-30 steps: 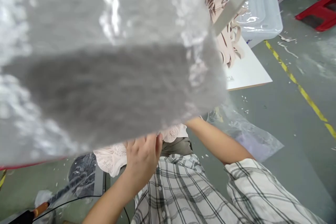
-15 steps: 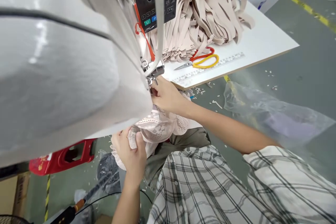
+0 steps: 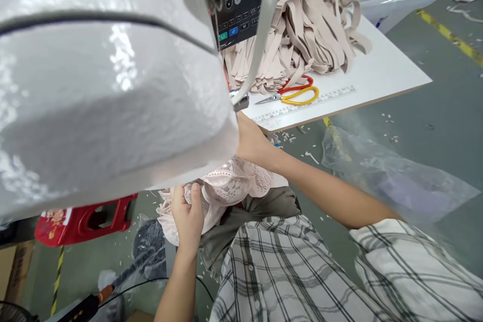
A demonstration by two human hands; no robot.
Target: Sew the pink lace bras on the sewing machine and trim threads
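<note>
While the white sewing machine (image 3: pixel 113 85) fills the upper left of the head view, the left hand (image 3: pixel 187 214) clutches the pale pink lace garment (image 3: pixel 226 186) bunched below the machine. Just right of it, the right hand (image 3: pixel 251 138) reaches under the machine head, fingers hidden, so its grip cannot be told. Scissors (image 3: pixel 296 94) lie on the table (image 3: pixel 385 70) beyond.

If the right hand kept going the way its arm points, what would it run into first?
Probably the big white sewing machine head. The right hand already reaches up-left under its edge by the metal presser part, fingers hidden, so depth is unclear.
</note>
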